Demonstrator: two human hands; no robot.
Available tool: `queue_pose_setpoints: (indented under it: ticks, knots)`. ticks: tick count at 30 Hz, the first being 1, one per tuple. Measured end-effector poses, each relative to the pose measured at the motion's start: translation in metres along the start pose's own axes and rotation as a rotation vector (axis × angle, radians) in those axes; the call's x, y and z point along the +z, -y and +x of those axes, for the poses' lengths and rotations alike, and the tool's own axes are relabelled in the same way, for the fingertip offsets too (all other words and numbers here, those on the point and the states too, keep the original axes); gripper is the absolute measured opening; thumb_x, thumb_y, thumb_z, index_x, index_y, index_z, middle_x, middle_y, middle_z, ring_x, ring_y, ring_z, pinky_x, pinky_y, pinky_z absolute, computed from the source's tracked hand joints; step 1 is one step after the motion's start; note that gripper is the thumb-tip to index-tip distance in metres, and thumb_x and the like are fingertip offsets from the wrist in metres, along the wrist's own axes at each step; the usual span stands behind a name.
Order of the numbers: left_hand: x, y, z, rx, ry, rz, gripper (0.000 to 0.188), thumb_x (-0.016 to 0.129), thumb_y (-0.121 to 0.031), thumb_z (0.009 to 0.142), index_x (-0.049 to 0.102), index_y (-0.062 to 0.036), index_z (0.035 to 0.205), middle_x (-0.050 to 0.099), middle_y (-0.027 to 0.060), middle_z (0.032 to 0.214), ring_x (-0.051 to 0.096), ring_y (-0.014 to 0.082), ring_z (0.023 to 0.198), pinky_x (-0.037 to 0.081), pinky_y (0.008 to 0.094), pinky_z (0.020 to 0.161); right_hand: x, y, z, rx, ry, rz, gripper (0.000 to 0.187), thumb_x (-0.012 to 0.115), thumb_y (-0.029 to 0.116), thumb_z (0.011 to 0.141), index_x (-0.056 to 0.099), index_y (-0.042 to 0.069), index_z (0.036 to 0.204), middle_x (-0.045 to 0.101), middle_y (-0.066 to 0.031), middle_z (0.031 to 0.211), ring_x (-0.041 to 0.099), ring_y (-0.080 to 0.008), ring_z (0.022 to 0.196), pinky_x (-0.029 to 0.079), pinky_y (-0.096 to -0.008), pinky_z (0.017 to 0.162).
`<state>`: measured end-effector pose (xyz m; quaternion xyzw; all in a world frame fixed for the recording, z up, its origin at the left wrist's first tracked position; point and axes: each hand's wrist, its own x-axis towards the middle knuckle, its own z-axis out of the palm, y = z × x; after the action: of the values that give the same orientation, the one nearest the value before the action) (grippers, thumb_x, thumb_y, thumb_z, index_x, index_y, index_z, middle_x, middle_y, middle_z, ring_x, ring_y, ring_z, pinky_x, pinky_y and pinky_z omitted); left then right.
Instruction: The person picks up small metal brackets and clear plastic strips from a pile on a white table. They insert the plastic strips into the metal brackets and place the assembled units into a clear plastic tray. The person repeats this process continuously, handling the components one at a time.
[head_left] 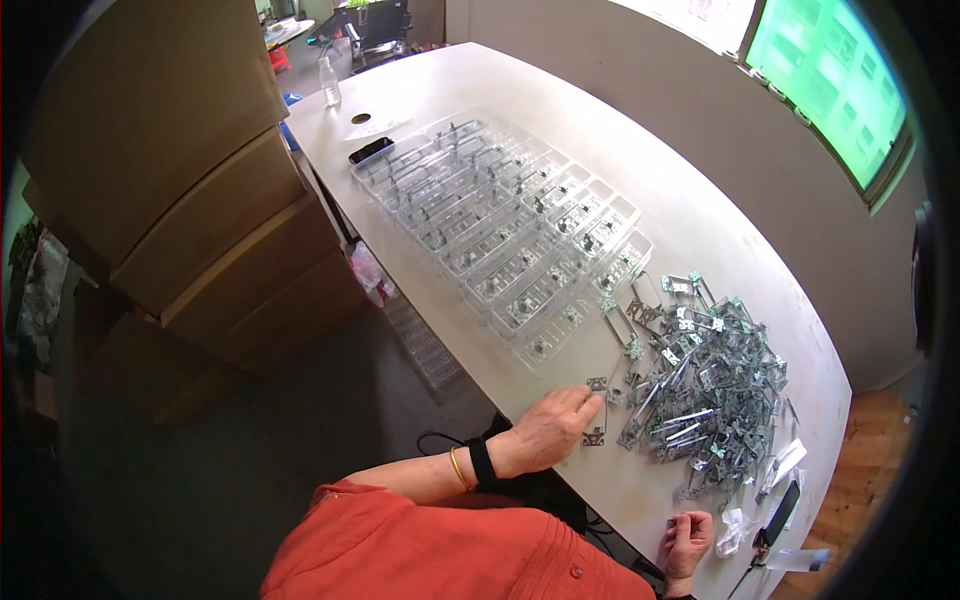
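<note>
My left hand (548, 432), wearing a gold bangle and a black wristband, reaches over the front of the table. Its fingertips are pinched on a thin metal bracket (594, 438) with a wider plate at each end. Lower right, my right hand (688, 540) is curled near the table's edge, thumb against fingers; a tiny dark bit shows at the fingertips, too small to name. Beyond both hands lies a heap of similar metal brackets (715, 385), tangled together. Several clear plastic trays (535, 345) overlap in rows to the left of the heap, with metal brackets lying in their compartments.
Crumpled white tissue (735, 532) and a black-handled tool (780, 515) lie right of my right hand. A black phone (371, 151) and a clear bottle (329, 82) are at the table's far left. Tall cardboard boxes (200, 210) stand left of the table (690, 215).
</note>
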<state>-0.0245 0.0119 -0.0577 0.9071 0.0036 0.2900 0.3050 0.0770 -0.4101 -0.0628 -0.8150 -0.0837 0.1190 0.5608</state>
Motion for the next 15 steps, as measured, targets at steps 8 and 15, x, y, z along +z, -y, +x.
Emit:
queue_pose_setpoints:
  ticks: [8,15]
  knots:
    - [-0.015,-0.024,0.002,-0.080,-0.051,-0.004,0.033,0.076,-0.012,0.096,0.063,0.0018,0.123,0.067,0.0202,0.116,0.069,0.0388,0.103,0.057,0.0458,0.091,0.008,0.010,-0.002,-0.009,-0.016,0.028,0.011,0.069,0.017,0.112,0.061,0.010,0.109,0.068,0.0001,0.089,0.057,-0.0023,0.062,0.042,-0.0174,0.048]
    - [-0.046,-0.048,0.034,0.149,-0.076,-0.198,0.026,0.070,-0.001,0.090,0.065,0.0010,0.115,0.070,0.0186,0.111,0.072,0.0385,0.095,0.060,0.0442,0.082,0.001,-0.002,0.001,-0.034,0.021,0.048,0.012,0.070,0.018,0.112,0.061,0.011,0.109,0.068,0.0002,0.088,0.056,-0.0020,0.062,0.040,-0.0174,0.048]
